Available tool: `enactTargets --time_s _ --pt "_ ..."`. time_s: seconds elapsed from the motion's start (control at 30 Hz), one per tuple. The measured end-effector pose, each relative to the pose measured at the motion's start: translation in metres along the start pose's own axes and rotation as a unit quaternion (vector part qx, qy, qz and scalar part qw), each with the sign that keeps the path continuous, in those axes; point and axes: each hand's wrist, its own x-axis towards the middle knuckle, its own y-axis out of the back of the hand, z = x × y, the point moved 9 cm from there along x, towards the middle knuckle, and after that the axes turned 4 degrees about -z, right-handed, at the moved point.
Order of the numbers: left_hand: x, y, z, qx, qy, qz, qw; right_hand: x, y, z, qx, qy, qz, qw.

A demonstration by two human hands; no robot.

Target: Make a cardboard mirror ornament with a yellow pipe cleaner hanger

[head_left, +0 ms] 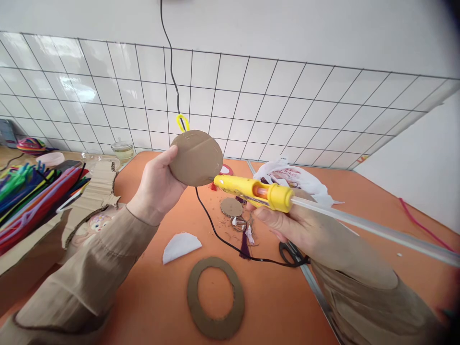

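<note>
Raised above the table, a brown cardboard disc is gripped at its left edge by my left hand, thumb on its face. A yellow loop sticks up from the disc's top. My right hand is closed around a yellow glue gun, its tip at the disc's lower right edge. A long clear glue stick extends from the gun's back. Below lie a cardboard ring, a white half-round piece and a small cardboard disc.
Black scissors and a dark tassel lie near my right hand. A white plastic bag is behind it. Colourful pipe cleaners, torn cardboard and a glass cup stand left. A black cord crosses the orange table.
</note>
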Motion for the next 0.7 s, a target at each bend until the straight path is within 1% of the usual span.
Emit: enactTargets --time_s 0.1,0.2,0.4,0.7 --pt "-0.0004 -0.0009 -0.0005 0.0 0.003 0.002 1.0 0.0013 -0.0032 -0.003 -0.006 -0.011 -0.022 1.0" --pt "-0.0008 -0.0015 -0.001 -0.003 0.005 0.002 1.0 0.0007 -0.0027 -0.0039 0.001 -0.008 -0.024 1.0" --pt "-0.0003 -0.0009 0.0001 0.002 0.0 0.002 1.0 -0.0007 -0.0024 0.002 0.008 -0.017 -0.027 0.999" --pt "-0.0009 -0.0005 0.0001 0.001 0.0 0.0 1.0 0.0003 -0.0041 -0.0022 0.003 -0.023 -0.041 0.999"
